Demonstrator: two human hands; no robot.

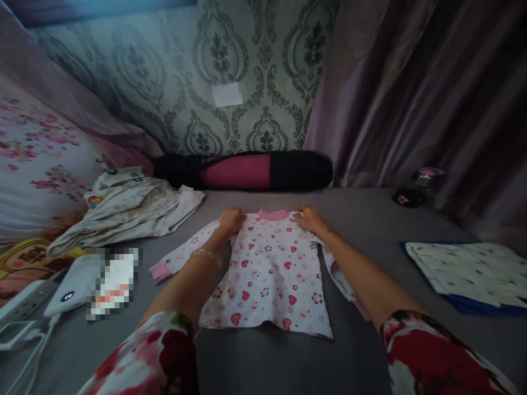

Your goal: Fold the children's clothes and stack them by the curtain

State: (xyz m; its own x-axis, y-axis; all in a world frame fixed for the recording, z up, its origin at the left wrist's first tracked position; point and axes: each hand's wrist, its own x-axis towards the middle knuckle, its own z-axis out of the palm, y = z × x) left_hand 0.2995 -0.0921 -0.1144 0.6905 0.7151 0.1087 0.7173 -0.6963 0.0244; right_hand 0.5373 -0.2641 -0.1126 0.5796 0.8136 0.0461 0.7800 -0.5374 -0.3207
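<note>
A small long-sleeved shirt [269,269], white with red hearts, flowers and a pink collar, lies spread on the grey bed sheet [242,365]. Its neck points away from me. At its left shoulder edge, my left hand [233,220] is closed on the cloth. My right hand [312,220] grips the opposite shoulder, with its fingertips partly hidden. The left sleeve reaches out to a pink cuff [160,271]. Much of the right sleeve is covered by my forearm.
Crumpled clothes [132,206] are piled at left, above a power bank [78,282] and a power strip [27,304]. Folded cloth [473,271] lies at right. A black-and-pink rolled bag [239,171] rests along the wall, and a dark jar-like object [411,195] stands by the curtain.
</note>
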